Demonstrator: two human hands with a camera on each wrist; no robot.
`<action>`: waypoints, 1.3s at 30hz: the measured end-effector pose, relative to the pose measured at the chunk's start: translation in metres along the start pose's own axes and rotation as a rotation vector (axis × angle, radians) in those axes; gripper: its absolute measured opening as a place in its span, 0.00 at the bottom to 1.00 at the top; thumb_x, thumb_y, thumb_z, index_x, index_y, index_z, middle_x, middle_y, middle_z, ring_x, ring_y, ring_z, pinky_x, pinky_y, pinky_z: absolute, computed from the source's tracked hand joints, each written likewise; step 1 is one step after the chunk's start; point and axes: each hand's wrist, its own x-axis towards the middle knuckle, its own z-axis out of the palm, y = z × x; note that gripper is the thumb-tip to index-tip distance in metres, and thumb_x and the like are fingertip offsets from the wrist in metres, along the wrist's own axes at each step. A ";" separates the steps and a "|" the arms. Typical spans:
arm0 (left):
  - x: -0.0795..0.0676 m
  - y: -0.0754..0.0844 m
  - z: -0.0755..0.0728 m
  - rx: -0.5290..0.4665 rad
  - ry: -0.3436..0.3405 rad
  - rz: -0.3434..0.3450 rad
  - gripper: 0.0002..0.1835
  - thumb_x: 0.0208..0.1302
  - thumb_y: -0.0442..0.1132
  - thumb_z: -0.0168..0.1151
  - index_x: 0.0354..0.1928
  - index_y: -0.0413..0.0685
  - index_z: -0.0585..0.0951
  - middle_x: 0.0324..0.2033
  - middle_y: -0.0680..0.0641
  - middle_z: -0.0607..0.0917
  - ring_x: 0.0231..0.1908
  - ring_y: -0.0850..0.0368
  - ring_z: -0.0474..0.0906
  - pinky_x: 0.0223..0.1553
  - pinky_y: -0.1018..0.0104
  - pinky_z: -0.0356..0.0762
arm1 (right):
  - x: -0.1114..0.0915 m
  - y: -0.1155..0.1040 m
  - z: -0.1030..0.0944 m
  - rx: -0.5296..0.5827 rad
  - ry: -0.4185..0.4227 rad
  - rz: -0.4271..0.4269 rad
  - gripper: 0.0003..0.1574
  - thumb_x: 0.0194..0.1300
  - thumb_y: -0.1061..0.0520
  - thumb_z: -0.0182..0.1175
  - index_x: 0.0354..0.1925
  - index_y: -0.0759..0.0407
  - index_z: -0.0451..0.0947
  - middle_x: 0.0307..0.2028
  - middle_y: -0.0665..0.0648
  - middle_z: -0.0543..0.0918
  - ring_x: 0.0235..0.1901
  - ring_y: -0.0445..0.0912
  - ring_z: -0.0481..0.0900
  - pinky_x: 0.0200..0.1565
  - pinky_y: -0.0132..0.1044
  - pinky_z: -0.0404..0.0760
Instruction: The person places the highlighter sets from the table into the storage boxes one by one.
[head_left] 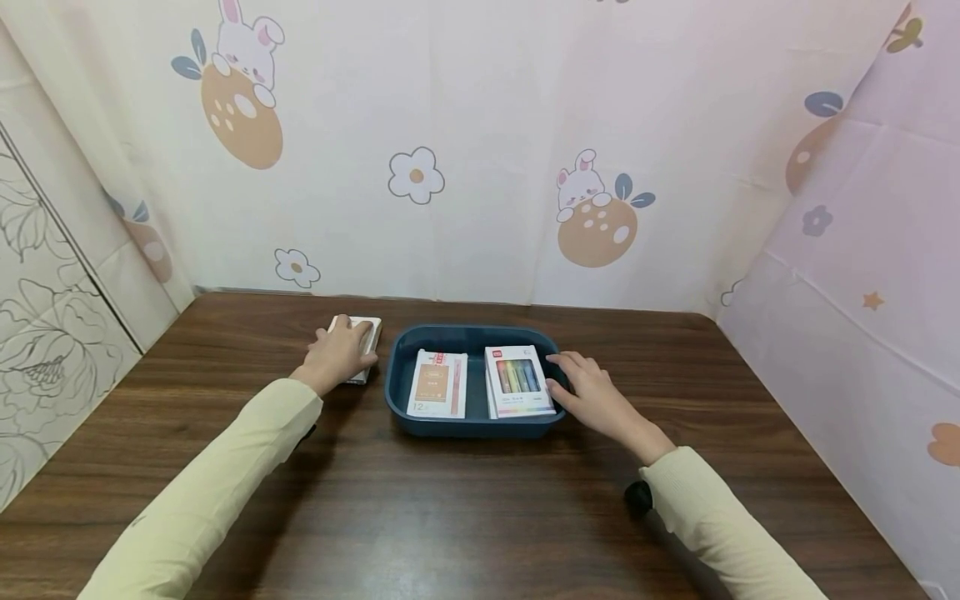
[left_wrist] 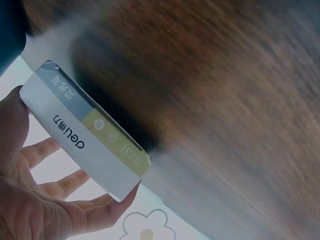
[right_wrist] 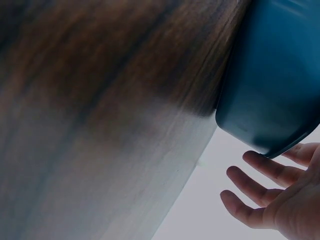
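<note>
My left hand (head_left: 337, 357) grips a white highlighter box (left_wrist: 82, 142) left of the dark blue bin (head_left: 472, 428). In the left wrist view its grey and yellow-green side band shows, with the fingers spread about the far side and end. My right hand (head_left: 596, 398) is at the bin's right end, fingers extended and slightly bent. Its fingertips (right_wrist: 257, 156) meet the rim in the right wrist view. Inside the bin, a white box picturing coloured sticks (head_left: 521, 385) lies on the right. A white and tan box marked 12 (head_left: 438, 385) lies on the left.
The bin stands toward the back of a dark wood table (head_left: 450, 517). A printed curtain (head_left: 495, 225) hangs behind the table's far edge and along the right side. A flower-patterned panel (head_left: 45, 333) stands at the left.
</note>
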 end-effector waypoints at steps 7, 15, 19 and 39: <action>-0.001 -0.001 -0.005 -0.003 0.020 0.009 0.31 0.58 0.48 0.55 0.64 0.50 0.64 0.58 0.32 0.62 0.43 0.28 0.65 0.36 0.35 0.68 | 0.000 0.000 0.000 -0.004 0.000 -0.001 0.31 0.67 0.47 0.48 0.62 0.62 0.63 0.61 0.65 0.66 0.59 0.62 0.63 0.55 0.65 0.60; -0.006 0.008 -0.019 0.003 0.059 0.037 0.32 0.58 0.50 0.55 0.65 0.51 0.63 0.59 0.33 0.62 0.42 0.30 0.66 0.36 0.36 0.70 | 0.000 0.000 0.000 -0.004 -0.001 -0.002 0.31 0.67 0.48 0.49 0.62 0.62 0.63 0.61 0.65 0.66 0.59 0.62 0.63 0.55 0.65 0.60; -0.009 0.015 -0.028 0.001 0.084 0.040 0.32 0.59 0.50 0.54 0.65 0.51 0.63 0.59 0.33 0.62 0.41 0.31 0.66 0.36 0.36 0.71 | 0.000 0.000 0.000 -0.007 -0.001 0.001 0.31 0.67 0.48 0.49 0.62 0.62 0.63 0.61 0.65 0.66 0.59 0.61 0.63 0.54 0.64 0.61; -0.029 0.061 -0.052 0.018 0.165 0.102 0.32 0.58 0.51 0.57 0.64 0.53 0.64 0.58 0.34 0.65 0.41 0.34 0.69 0.37 0.39 0.74 | 0.002 0.001 -0.001 -0.014 0.005 -0.014 0.30 0.67 0.49 0.49 0.62 0.63 0.63 0.60 0.66 0.67 0.58 0.62 0.64 0.52 0.64 0.63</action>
